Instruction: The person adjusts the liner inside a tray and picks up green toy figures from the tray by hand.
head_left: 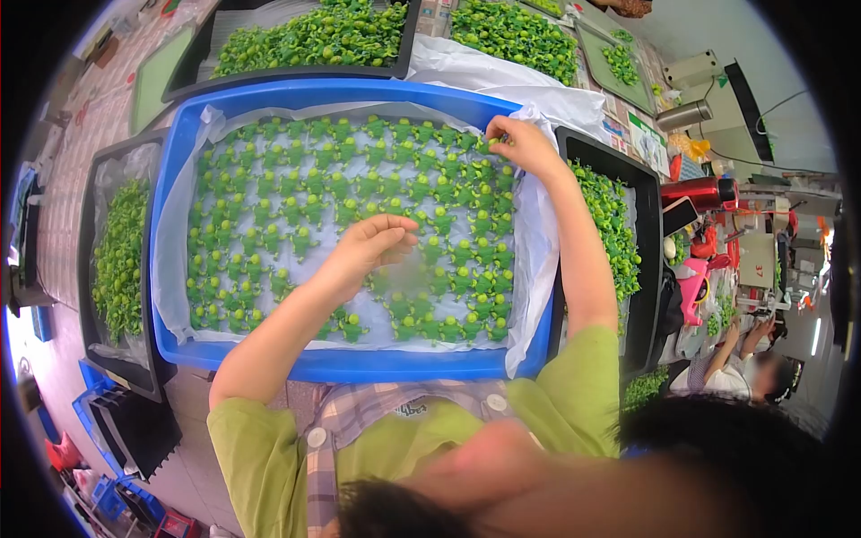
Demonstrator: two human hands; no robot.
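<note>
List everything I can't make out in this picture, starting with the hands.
All in the head view:
- Left hand: whether it holds anything; a blurred patch lies just below the curled fingertips.
- Right hand: what it pinches, if anything; its own grip hides it.
- Right-side black tray: part of its contents, behind the right arm.
- Upper black tray: far end, cut off by the top edge.
- Green figures: fine details, too small.

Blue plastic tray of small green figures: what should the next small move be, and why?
Perhaps the right bare hand should gently space the small, round-headed green figures in the far right corner of the blue plastic tray: they sit close together there, and it curls beside them.
</note>
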